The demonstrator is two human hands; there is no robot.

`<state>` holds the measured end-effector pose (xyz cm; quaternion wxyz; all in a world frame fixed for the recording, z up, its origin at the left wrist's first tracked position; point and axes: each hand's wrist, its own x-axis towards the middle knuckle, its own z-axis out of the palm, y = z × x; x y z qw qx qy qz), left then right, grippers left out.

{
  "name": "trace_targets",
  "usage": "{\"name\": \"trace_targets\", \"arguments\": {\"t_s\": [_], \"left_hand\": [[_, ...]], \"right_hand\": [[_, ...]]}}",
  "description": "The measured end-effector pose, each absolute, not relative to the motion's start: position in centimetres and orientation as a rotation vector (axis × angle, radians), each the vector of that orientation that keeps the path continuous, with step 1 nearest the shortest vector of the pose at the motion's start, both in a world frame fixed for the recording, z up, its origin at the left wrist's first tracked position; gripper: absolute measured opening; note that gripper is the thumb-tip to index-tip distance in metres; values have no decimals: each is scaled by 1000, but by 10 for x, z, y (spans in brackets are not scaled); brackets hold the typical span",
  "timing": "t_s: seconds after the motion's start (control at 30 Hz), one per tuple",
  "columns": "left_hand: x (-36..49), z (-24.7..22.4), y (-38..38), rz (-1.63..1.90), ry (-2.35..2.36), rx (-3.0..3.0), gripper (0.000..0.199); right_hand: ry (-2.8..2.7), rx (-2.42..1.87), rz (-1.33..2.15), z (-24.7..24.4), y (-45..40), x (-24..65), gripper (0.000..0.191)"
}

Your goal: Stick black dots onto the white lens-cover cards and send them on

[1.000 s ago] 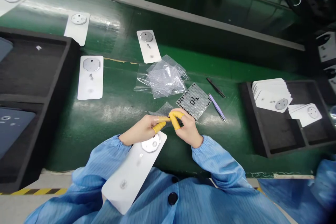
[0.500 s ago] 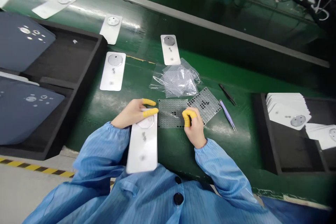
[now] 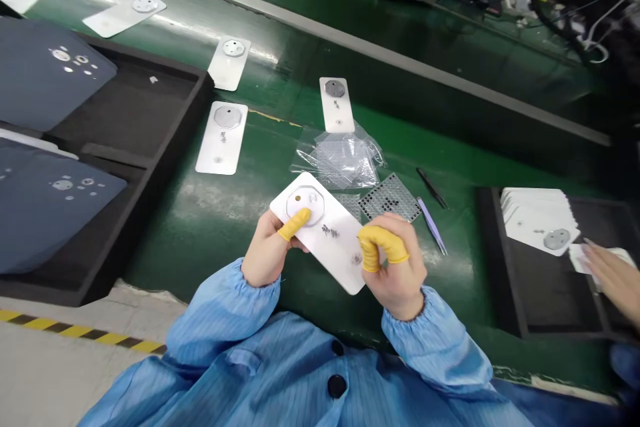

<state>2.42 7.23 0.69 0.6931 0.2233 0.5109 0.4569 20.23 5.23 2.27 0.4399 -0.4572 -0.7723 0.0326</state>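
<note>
My left hand [image 3: 273,243] grips a white phone back cover [image 3: 333,237] with an octagonal camera ring at its upper end, the yellow-sleeved thumb lying on the ring. The cover is raised above the bench, tilted with its lower end to the right. My right hand [image 3: 397,260] is closed beside the cover's lower right end, yellow-sleeved fingertips pinched together. Anything in that pinch is too small to make out. Behind the cover, a clear sheet with black dots [image 3: 393,197] lies on the bench, and a second clear sheet [image 3: 350,203] is partly hidden.
Purple tweezers [image 3: 433,225] and black tweezers [image 3: 433,187] lie to the right. Clear plastic bags [image 3: 345,159] lie behind the sheets. More white covers [image 3: 221,140] lie left and beyond. Black trays stand at left [image 3: 165,140] and right [image 3: 500,280]; another person's hand [image 3: 613,273] reaches into the right one.
My left hand has lifted the cover and turned it so it slants to the right. My right hand has moved from the dotted sheets to the cover. Another person's hand has appeared at right.
</note>
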Motion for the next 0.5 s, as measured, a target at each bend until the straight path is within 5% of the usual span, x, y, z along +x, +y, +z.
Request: {"name": "trace_targets", "arguments": {"t_s": [0.5], "left_hand": [[38, 31, 54, 980, 1097, 676, 37]], "right_hand": [[-2307, -1090, 81, 24, 33, 211, 32]]}}
